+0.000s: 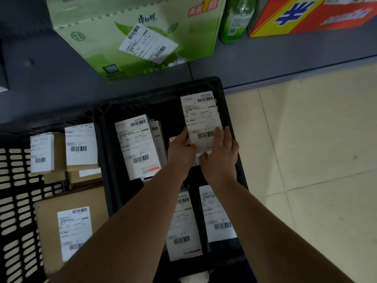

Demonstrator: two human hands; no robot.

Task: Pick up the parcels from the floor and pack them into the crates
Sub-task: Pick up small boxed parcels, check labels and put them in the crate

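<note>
so the left hand (pixel 181 149) and right hand (pixel 220 160) both grip the near end of a white labelled parcel (pixel 201 117) over the black crate (pixel 159 92).

Black slotted crates (pixel 163 92), white barcoded labels (pixel 201 117), brown parcels (pixel 49 225)
</note>
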